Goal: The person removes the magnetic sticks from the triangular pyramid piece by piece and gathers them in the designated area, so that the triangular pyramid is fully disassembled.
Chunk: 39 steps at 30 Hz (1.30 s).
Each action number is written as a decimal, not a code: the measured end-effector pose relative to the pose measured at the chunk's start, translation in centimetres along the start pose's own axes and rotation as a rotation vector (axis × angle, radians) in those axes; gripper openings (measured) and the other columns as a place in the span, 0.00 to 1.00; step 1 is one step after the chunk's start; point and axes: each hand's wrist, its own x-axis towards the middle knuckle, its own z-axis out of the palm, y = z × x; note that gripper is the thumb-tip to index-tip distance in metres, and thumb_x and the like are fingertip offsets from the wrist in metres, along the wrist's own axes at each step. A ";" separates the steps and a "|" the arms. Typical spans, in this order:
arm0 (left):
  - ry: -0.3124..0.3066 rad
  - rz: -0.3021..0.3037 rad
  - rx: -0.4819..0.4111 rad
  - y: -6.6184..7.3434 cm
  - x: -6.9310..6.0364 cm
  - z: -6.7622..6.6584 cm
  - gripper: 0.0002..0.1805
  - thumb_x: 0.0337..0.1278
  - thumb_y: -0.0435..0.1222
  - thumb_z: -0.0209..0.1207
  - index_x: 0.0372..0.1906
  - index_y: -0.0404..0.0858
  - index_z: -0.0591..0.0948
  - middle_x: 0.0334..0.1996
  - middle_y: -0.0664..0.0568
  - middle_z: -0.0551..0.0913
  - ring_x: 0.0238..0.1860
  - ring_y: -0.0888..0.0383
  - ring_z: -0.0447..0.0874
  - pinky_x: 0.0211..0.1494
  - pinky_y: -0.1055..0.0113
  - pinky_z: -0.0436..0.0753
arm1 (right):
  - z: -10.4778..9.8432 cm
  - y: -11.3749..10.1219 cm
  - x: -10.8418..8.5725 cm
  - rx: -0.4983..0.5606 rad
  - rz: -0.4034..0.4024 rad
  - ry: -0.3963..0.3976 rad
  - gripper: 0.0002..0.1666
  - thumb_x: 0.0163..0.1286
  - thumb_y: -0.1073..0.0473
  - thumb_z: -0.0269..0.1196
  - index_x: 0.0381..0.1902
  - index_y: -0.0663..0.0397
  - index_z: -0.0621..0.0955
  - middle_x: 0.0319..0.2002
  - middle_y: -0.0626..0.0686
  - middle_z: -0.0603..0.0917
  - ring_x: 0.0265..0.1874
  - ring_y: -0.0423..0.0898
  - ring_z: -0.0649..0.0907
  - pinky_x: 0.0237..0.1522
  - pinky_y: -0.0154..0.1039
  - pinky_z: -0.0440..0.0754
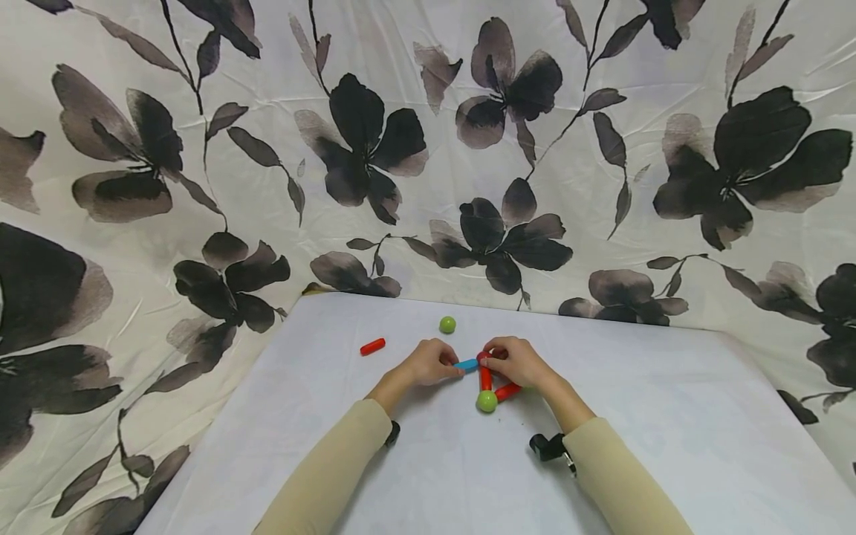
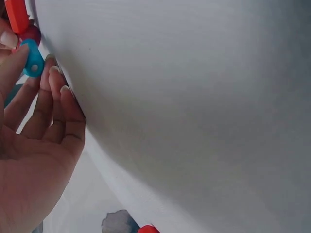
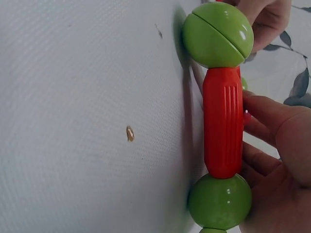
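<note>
My left hand (image 1: pixel 431 362) pinches a blue toy rod (image 1: pixel 466 365) between thumb and fingers. The rod's holed end (image 2: pixel 34 67) shows in the left wrist view, and its far end meets a red ball (image 1: pixel 482 357). My right hand (image 1: pixel 521 364) holds that red ball with thumb and fingertips. From the ball a red rod (image 1: pixel 485 380) runs toward me to a green ball (image 1: pixel 487 401). A second red rod (image 1: pixel 508 391) slants from this green ball under my right hand. In the right wrist view, a red rod (image 3: pixel 223 121) joins two green balls, the lower ball (image 3: pixel 220 201) beside my palm.
A loose green ball (image 1: pixel 447 325) lies near the table's far edge. Left of it is a loose red rod (image 1: pixel 372 347). White cloth (image 1: pixel 267 446) covers the table, and a flower-patterned curtain (image 1: pixel 428 171) hangs behind it. Small specks (image 3: pixel 129 133) dot the cloth.
</note>
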 end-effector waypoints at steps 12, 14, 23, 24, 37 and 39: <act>-0.031 0.052 0.033 -0.3 0.0 -0.1 0.10 0.65 0.40 0.68 0.43 0.37 0.89 0.33 0.54 0.85 0.37 0.59 0.77 0.46 0.65 0.78 | -0.3 -0.1 0.0 0.010 -0.001 -0.017 0.15 0.73 0.55 0.66 0.53 0.56 0.85 0.45 0.55 0.85 0.44 0.51 0.81 0.52 0.49 0.80; -0.042 0.057 0.031 -0.2 0.0 -0.2 0.10 0.65 0.39 0.68 0.43 0.37 0.89 0.33 0.54 0.85 0.37 0.59 0.77 0.46 0.65 0.77 | -0.2 -0.2 -0.1 0.009 0.001 -0.016 0.15 0.73 0.55 0.66 0.53 0.56 0.85 0.44 0.55 0.85 0.44 0.51 0.80 0.51 0.49 0.80; -0.078 0.087 0.005 -0.1 -0.4 -0.3 0.08 0.65 0.38 0.68 0.43 0.37 0.89 0.30 0.55 0.84 0.35 0.60 0.76 0.43 0.68 0.75 | -0.4 0.0 -0.2 0.018 0.050 -0.022 0.16 0.74 0.55 0.65 0.54 0.56 0.84 0.44 0.54 0.85 0.44 0.50 0.79 0.50 0.47 0.80; -0.075 0.089 0.004 -0.1 -0.4 -0.3 0.08 0.65 0.38 0.68 0.42 0.37 0.89 0.30 0.55 0.84 0.35 0.60 0.76 0.43 0.68 0.76 | -0.4 0.0 -0.2 0.018 0.051 -0.023 0.16 0.74 0.55 0.65 0.54 0.56 0.84 0.44 0.54 0.85 0.44 0.50 0.79 0.50 0.47 0.80; 0.018 0.013 -0.017 -2.3 -3.7 -2.4 0.09 0.62 0.36 0.70 0.43 0.36 0.88 0.34 0.55 0.84 0.37 0.59 0.78 0.44 0.66 0.79 | 0.0 -0.4 -0.3 0.028 0.054 -0.020 0.16 0.73 0.55 0.66 0.55 0.55 0.84 0.46 0.55 0.84 0.45 0.51 0.79 0.49 0.46 0.80; 0.042 0.002 -0.030 -3.0 -4.5 -3.1 0.09 0.62 0.36 0.70 0.43 0.36 0.88 0.33 0.55 0.84 0.36 0.59 0.78 0.41 0.66 0.79 | 0.1 -0.4 -0.3 0.027 0.052 -0.020 0.16 0.73 0.55 0.66 0.55 0.55 0.84 0.46 0.54 0.84 0.45 0.50 0.79 0.49 0.45 0.80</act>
